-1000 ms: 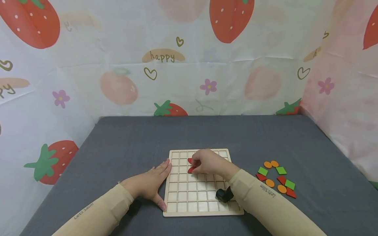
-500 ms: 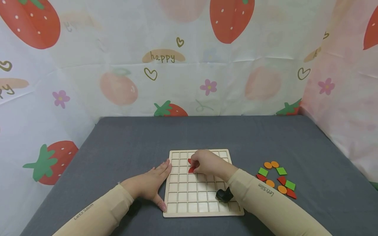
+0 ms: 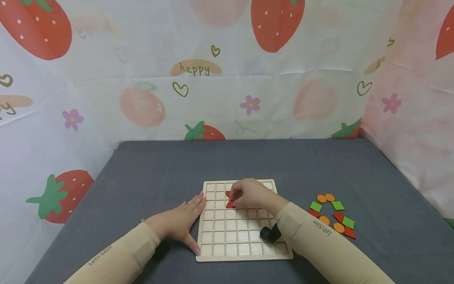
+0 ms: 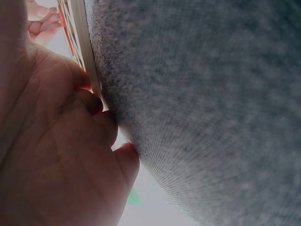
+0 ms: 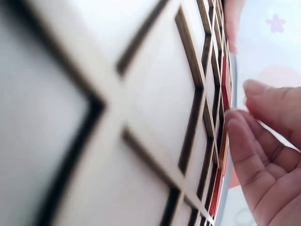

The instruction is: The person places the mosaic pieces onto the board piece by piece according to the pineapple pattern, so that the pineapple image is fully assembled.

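A wooden grid board (image 3: 219, 236) lies flat on the table, in front of the person. My left hand (image 3: 179, 221) rests along its left edge, fingers spread and thumb by the near corner. Over the board's upper middle is my right hand (image 3: 253, 194), its fingertips down at two red pieces (image 3: 230, 204) set in grid cells. The right wrist view shows the fingertips against the board beside a red piece (image 5: 225, 82), with thumb and fingers apart and nothing visible between them. The cells directly beneath the right hand are hidden in the head view.
Right of the board lies a loose group of orange discs (image 3: 324, 220), green squares (image 3: 338, 205) and red pieces (image 3: 349, 232), partly behind the right sleeve (image 3: 319, 232). A black object (image 3: 270, 234) sits under the right wrist. A grey cloth (image 3: 170, 161) covers the table; a strawberry-print curtain stands behind.
My right hand shifts only very slightly over the same red pieces. The left hand, board and loose pieces keep their places.
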`<move>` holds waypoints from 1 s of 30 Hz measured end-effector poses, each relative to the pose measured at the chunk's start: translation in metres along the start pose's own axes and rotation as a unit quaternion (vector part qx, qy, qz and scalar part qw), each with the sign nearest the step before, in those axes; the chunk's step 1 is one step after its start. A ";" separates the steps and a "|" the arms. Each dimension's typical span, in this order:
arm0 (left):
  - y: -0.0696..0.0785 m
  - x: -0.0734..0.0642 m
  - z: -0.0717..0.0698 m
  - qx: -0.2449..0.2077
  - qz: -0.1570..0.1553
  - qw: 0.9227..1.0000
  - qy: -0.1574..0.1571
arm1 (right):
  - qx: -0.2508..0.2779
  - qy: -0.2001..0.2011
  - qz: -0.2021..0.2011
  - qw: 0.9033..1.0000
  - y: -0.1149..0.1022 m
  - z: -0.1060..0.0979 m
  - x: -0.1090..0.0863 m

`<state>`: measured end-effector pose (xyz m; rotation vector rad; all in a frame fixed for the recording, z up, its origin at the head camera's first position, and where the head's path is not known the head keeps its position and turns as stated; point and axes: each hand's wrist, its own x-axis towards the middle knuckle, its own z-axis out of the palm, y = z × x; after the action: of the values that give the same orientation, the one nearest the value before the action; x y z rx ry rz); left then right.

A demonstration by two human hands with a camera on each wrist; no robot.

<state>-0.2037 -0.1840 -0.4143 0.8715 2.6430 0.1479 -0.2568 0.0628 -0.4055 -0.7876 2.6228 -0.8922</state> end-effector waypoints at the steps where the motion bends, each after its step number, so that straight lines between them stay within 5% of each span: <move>1: 0.000 0.000 0.000 0.000 0.000 1.000 0.000 | 0.003 0.001 0.000 1.000 -0.001 -0.001 0.000; 18: 0.001 -0.001 -0.001 0.006 0.003 1.000 -0.003 | 0.058 0.018 0.030 0.998 0.015 -0.038 -0.021; 30: 0.002 -0.002 -0.002 0.002 0.003 1.000 -0.004 | 0.064 0.041 0.079 0.994 0.038 -0.069 -0.053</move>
<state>-0.2023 -0.1834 -0.4114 0.8802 2.6341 0.1418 -0.2566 0.1516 -0.3716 -0.5146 2.6219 -1.0537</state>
